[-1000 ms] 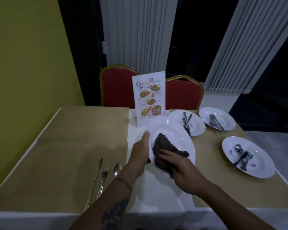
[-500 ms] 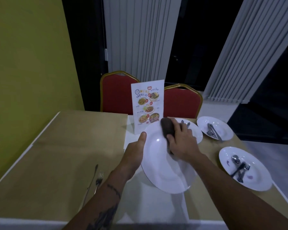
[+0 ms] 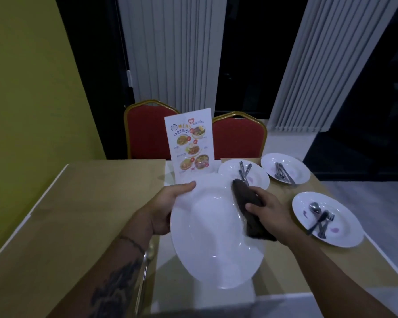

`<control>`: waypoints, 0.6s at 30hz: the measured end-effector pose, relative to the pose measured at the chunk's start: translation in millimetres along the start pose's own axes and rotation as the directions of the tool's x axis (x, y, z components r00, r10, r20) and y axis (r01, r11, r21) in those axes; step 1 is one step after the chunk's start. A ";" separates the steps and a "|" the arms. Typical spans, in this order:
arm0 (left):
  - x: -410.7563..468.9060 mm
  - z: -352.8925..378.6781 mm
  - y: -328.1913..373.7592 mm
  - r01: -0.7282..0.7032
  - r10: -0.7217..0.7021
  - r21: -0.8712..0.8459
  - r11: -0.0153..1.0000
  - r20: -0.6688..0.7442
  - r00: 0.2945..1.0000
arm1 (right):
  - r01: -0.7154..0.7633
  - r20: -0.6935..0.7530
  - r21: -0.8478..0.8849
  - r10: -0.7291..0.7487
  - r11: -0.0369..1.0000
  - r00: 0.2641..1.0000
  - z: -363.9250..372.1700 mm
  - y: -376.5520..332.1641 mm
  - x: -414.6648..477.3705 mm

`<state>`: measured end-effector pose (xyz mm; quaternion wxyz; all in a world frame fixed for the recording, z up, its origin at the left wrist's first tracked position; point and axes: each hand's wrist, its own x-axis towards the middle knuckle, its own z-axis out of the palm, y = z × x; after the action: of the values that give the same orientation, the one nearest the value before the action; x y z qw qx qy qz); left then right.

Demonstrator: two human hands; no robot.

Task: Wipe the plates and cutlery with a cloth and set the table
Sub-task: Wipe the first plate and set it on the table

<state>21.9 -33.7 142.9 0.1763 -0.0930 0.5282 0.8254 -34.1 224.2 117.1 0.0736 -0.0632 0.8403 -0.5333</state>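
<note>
A large white plate (image 3: 214, 237) is held tilted above the table in front of me. My left hand (image 3: 168, 203) grips its left rim, thumb on the top edge. My right hand (image 3: 271, 214) holds a dark cloth (image 3: 248, 207) against the plate's right rim. Three more white plates (image 3: 255, 182) (image 3: 299, 171) (image 3: 345, 228) lie on the table to the right, each carrying cutlery, two with purple smears. A spoon (image 3: 147, 255) lies on the table under my left forearm, partly hidden.
A standing menu card (image 3: 190, 143) is at the table's far middle, just behind the held plate. Two red chairs (image 3: 147, 131) (image 3: 239, 136) stand beyond the far edge. A yellow wall runs along the left, and the table has a tan cloth (image 3: 90, 203).
The cloth and my right hand slid from the plate's top edge down its right rim. The plate tipped more upright toward me and the view shifted closer.
</note>
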 end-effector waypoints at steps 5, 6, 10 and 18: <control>11.9 36.4 -1.8 0.020 -0.006 0.163 0.986 -0.085 0.996 | 0.037 -0.068 -0.484 -0.080 0.874 0.995 31.8 -8.1 17.6; 13.3 40.7 -4.7 0.022 -0.008 0.160 0.987 -0.088 0.996 | 0.023 -0.071 -0.530 -0.072 0.848 0.995 40.3 -12.7 21.1; 13.0 46.5 -9.0 -0.003 0.010 0.079 0.997 -0.084 0.996 | 0.217 0.021 -0.490 -0.237 0.844 0.971 69.3 -36.1 16.7; -30.3 -26.1 2.9 -0.281 0.192 -0.372 0.885 -0.260 0.946 | 0.655 0.559 -0.507 -0.364 0.560 0.745 102.1 -45.3 -19.5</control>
<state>47.9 -64.3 144.5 -0.0076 -0.1509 0.3697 0.9168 5.8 118.0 116.3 0.0504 -0.4365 0.8835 -0.1625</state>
